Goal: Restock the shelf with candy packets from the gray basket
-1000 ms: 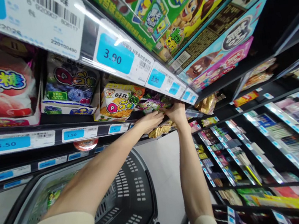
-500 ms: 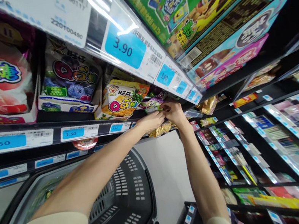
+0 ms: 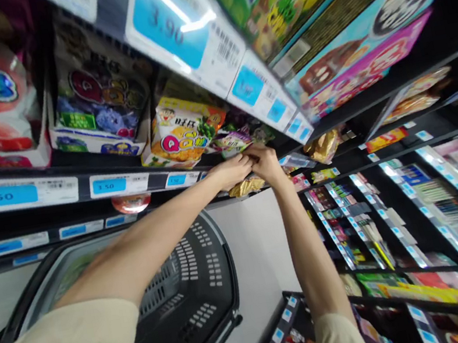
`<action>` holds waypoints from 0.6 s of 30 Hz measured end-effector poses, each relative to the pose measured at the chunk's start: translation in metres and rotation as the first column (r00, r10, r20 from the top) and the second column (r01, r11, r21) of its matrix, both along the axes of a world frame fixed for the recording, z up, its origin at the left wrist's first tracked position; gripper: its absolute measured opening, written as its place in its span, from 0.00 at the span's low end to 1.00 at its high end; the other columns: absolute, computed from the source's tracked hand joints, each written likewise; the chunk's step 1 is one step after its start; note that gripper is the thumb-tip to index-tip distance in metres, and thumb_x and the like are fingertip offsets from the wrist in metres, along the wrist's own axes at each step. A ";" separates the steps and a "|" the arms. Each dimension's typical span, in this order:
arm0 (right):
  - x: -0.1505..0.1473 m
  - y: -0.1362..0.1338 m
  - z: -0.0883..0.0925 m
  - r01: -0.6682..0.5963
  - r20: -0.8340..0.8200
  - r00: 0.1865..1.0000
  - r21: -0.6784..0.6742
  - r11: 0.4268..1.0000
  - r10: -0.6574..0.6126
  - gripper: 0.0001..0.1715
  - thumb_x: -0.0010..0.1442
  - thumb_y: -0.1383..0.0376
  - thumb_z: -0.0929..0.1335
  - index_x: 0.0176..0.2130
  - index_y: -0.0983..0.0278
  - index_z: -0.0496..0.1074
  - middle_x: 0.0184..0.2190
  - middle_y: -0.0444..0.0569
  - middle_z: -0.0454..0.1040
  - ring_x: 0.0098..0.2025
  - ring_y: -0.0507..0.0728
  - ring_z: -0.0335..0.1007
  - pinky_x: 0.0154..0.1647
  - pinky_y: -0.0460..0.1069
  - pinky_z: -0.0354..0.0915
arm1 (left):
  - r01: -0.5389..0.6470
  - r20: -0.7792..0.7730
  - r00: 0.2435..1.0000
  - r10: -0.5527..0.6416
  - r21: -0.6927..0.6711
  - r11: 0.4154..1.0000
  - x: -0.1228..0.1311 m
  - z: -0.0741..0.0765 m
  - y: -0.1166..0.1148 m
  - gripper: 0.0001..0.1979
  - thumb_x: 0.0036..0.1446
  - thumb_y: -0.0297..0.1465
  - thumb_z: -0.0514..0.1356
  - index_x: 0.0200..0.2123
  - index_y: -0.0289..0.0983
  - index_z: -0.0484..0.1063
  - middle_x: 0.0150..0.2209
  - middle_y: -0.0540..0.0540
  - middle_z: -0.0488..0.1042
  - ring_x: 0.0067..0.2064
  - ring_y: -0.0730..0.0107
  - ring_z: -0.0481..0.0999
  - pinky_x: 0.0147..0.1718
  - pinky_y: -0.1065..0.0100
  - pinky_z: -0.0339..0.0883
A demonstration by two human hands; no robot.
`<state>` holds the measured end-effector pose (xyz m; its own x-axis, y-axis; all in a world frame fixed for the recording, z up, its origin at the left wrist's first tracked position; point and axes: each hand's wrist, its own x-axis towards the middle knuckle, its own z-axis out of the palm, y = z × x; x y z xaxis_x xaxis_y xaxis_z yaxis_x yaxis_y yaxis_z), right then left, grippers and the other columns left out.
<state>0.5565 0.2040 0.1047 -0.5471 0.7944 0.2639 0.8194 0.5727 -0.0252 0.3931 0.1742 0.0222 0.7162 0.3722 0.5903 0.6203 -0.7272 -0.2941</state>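
Note:
Both arms reach forward to the far part of a shelf of candy. My left hand (image 3: pixel 232 172) and my right hand (image 3: pixel 264 160) meet at the shelf edge, fingers curled in and touching each other. What they grip, if anything, is hidden. Just behind them lies a purple and white candy bag (image 3: pixel 232 140). A yellow QQ gummy bag (image 3: pixel 182 132) in a display box sits to their left. Gold foil packaging (image 3: pixel 247 186) shows directly below the hands.
A dark shopping basket (image 3: pixel 177 305) stands below my left arm. An upper shelf edge with price tags (image 3: pixel 206 39) slants close above the hands. Dark blueberry gummy bags (image 3: pixel 99 100) stand at left. Boxed snacks (image 3: pixel 365 41) lie upper right, and stocked shelves (image 3: pixel 397 218) line the right side.
The view has shifted slightly, so the lower shelf and hands appear a little higher. Both hands stay together at the same shelf spot, with the right fingers bent slightly differently.

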 end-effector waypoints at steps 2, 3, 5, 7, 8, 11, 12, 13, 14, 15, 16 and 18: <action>0.002 -0.003 0.003 0.039 0.037 0.999 -0.058 0.998 -0.037 0.19 0.50 0.74 0.64 0.36 0.63 0.81 0.39 0.52 0.81 0.46 0.63 0.75 0.53 0.56 0.70 | -0.024 -0.002 1.000 0.024 0.009 1.000 -0.001 0.001 -0.004 0.21 0.62 0.29 0.55 0.56 0.27 0.73 0.54 0.31 0.74 0.54 0.52 0.73 0.54 0.58 0.66; 0.002 -0.006 0.003 0.057 0.049 0.997 -0.079 0.995 -0.053 0.19 0.51 0.73 0.64 0.37 0.63 0.81 0.40 0.52 0.81 0.47 0.64 0.76 0.54 0.57 0.70 | -0.037 -0.013 0.999 0.037 0.022 0.999 -0.002 0.002 -0.006 0.20 0.62 0.29 0.56 0.54 0.27 0.75 0.54 0.31 0.74 0.55 0.53 0.73 0.54 0.59 0.67; 0.004 -0.015 0.000 0.064 0.042 0.997 -0.082 0.995 -0.061 0.18 0.56 0.71 0.64 0.42 0.63 0.80 0.44 0.54 0.81 0.50 0.65 0.75 0.57 0.60 0.68 | -0.062 -0.073 0.995 0.067 0.060 0.996 -0.002 0.003 -0.007 0.14 0.61 0.29 0.56 0.43 0.28 0.79 0.56 0.30 0.74 0.56 0.54 0.75 0.54 0.59 0.69; 0.004 -0.032 -0.010 0.072 0.003 0.997 -0.016 0.997 -0.072 0.18 0.62 0.67 0.63 0.47 0.64 0.78 0.48 0.56 0.79 0.53 0.65 0.74 0.58 0.62 0.67 | -0.078 -0.178 0.978 0.104 0.151 0.985 0.001 0.002 -0.003 0.21 0.62 0.29 0.51 0.22 0.27 0.75 0.53 0.28 0.76 0.57 0.54 0.75 0.48 0.60 0.70; 0.003 -0.044 -0.017 0.095 -0.041 0.995 0.055 0.994 -0.093 0.19 0.65 0.65 0.62 0.50 0.65 0.76 0.49 0.57 0.78 0.55 0.66 0.73 0.59 0.63 0.67 | -0.080 -0.254 0.958 0.130 0.199 0.977 0.005 0.001 0.001 0.28 0.62 0.28 0.44 0.11 0.27 0.66 0.49 0.28 0.77 0.57 0.52 0.75 0.43 0.62 0.70; -0.007 -0.092 -0.057 0.204 -0.242 0.961 0.299 0.932 -0.133 0.19 0.71 0.62 0.58 0.51 0.65 0.73 0.50 0.61 0.74 0.56 0.67 0.71 0.58 0.66 0.66 | 0.022 -0.599 0.792 0.120 0.224 0.974 0.024 -0.012 0.022 0.23 0.44 0.19 0.20 0.01 0.31 0.29 0.28 0.32 0.72 0.46 0.56 0.78 0.24 0.67 0.62; -0.013 -0.109 -0.076 0.199 -0.282 0.954 0.335 0.921 -0.103 0.18 0.71 0.62 0.58 0.49 0.64 0.74 0.48 0.60 0.74 0.55 0.67 0.71 0.57 0.67 0.66 | 0.077 -0.723 0.687 0.072 0.170 0.982 0.032 -0.019 0.030 0.16 0.37 0.19 0.18 0.03 0.32 0.20 0.22 0.33 0.68 0.40 0.60 0.78 0.20 0.68 0.59; -0.022 -0.126 -0.099 0.128 -0.270 0.962 0.326 0.937 -0.037 0.16 0.71 0.62 0.59 0.45 0.63 0.74 0.45 0.58 0.75 0.52 0.66 0.72 0.55 0.66 0.67 | 0.127 -0.828 0.561 0.002 0.089 0.988 0.041 -0.027 0.039 0.12 0.34 0.18 0.18 0.06 0.33 0.15 0.18 0.33 0.63 0.35 0.64 0.77 0.17 0.70 0.55; -0.032 -0.141 -0.123 0.008 -0.221 0.974 0.269 0.963 0.054 0.14 0.70 0.63 0.61 0.41 0.62 0.74 0.41 0.55 0.75 0.49 0.64 0.73 0.53 0.64 0.68 | 0.163 -0.898 0.432 -0.079 -0.008 0.987 0.049 -0.034 0.047 0.11 0.33 0.19 0.18 0.08 0.33 0.12 0.16 0.34 0.59 0.31 0.68 0.76 0.15 0.73 0.51; -0.043 -0.155 -0.149 -0.147 -0.133 0.977 0.149 0.978 0.168 0.11 0.68 0.64 0.62 0.38 0.61 0.74 0.37 0.53 0.75 0.45 0.62 0.73 0.49 0.61 0.69 | 0.181 -0.934 0.321 -0.159 -0.104 0.978 0.056 -0.041 0.054 0.12 0.35 0.20 0.19 0.09 0.33 0.11 0.13 0.35 0.56 0.28 0.71 0.75 0.15 0.76 0.48; -0.057 -0.167 -0.175 -0.297 -0.040 0.954 -0.004 0.955 0.297 0.09 0.66 0.65 0.64 0.36 0.61 0.74 0.35 0.52 0.75 0.42 0.60 0.72 0.46 0.58 0.70 | 0.180 -0.942 0.244 -0.230 -0.189 0.965 0.062 -0.048 0.060 0.13 0.37 0.20 0.20 0.09 0.33 0.11 0.12 0.36 0.55 0.26 0.73 0.75 0.15 0.79 0.45; -0.085 -0.185 -0.221 -0.456 0.082 0.861 -0.314 0.833 0.503 0.08 0.64 0.69 0.64 0.37 0.63 0.74 0.34 0.53 0.76 0.39 0.59 0.71 0.41 0.55 0.69 | 0.155 -0.922 0.200 -0.330 -0.303 0.940 0.069 -0.055 0.067 0.16 0.42 0.21 0.22 0.09 0.33 0.13 0.11 0.38 0.54 0.26 0.75 0.76 0.16 0.83 0.44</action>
<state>0.4714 0.0192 -0.1160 -0.8930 0.4479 -0.0446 0.4496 0.8828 -0.1362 0.4619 0.2409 -0.0329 0.7724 0.0649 -0.6318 -0.2730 -0.8642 -0.4225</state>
